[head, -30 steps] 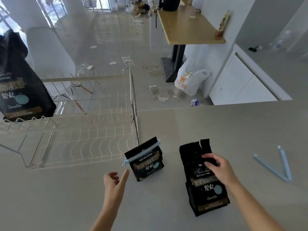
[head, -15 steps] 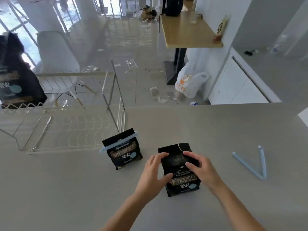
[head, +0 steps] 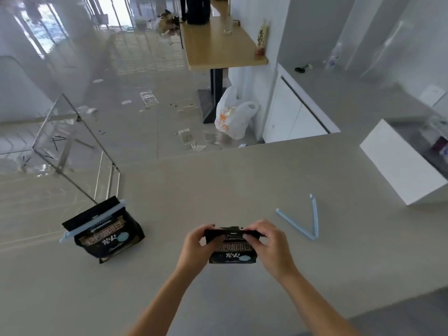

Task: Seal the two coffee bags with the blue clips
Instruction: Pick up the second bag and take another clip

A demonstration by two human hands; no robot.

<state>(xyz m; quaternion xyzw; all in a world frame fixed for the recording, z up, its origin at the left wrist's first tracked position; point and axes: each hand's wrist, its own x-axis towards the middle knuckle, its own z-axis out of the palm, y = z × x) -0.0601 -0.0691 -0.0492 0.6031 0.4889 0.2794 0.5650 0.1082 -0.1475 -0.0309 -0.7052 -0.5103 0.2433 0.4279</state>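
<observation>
**Two bags, one clipped, one being folded**

Head view: one coffee bag [head: 104,232] stands on the grey counter [head: 242,185] to the left, its folded top already closed by a blue clip [head: 93,220] slid across it. The second coffee bag [head: 231,249] stands near the counter's front edge and is held at its top by both hands. The left hand [head: 195,246] is closed on the left end of the top fold, the right hand [head: 268,243] on the right end, fingers curled over the flattened lip. The other blue clip [head: 301,218] lies open in a V on the counter, well apart to the right, untouched.

The bag is judged to be light and soft-walled, a pliable film that creases readily but may spring back if released. Its base looks filled enough to stand alone. The fold is best pinched at both ends of the top, kept flat. The clip appears rigid and thin and is best taken near its hinge so the arms stay open over the fold.
</observation>
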